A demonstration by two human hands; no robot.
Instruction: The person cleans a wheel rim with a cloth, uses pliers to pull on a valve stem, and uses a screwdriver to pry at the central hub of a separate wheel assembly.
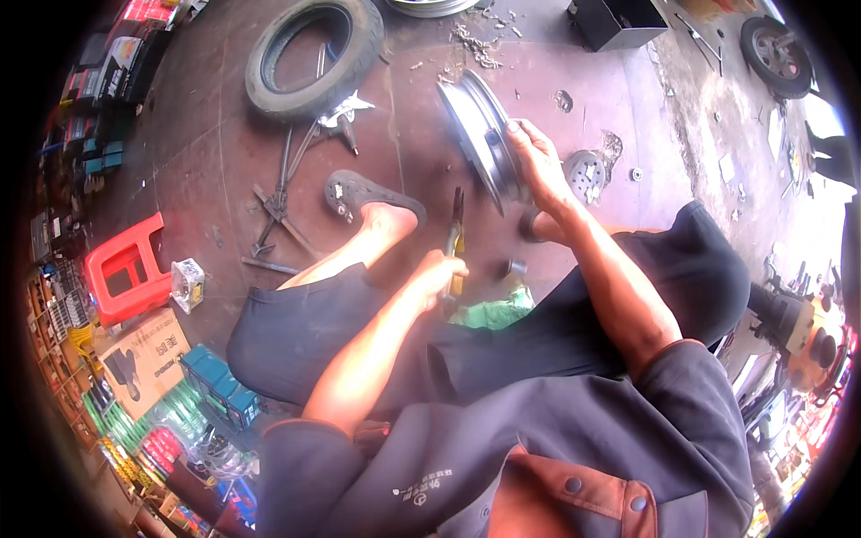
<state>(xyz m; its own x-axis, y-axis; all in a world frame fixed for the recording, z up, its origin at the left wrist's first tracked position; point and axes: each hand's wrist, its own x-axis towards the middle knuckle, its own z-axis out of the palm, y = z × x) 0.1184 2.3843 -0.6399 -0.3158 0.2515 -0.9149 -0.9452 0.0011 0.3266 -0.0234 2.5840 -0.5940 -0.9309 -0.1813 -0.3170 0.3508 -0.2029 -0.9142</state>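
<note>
My right hand (pixel 538 161) grips the edge of a silver wheel rim (pixel 478 134), which stands tilted on its edge in front of me. Lower and to the left, my left hand (pixel 437 273) is closed around a pliers-like hand tool (pixel 457 220) with a narrow dark head and yellow on its handle. The tool points up toward the rim, apart from it. A green plastic bag (pixel 493 312) lies between my legs, beside a small metal cylinder (pixel 515 268).
A tyre (pixel 285 106) lies at the upper left, with metal bars (pixel 285 170) below it. A black box (pixel 619 27) and a small wheel (pixel 773 61) are at the far right. On the left stand a red stool (pixel 130 296) and a cardboard box (pixel 148 363).
</note>
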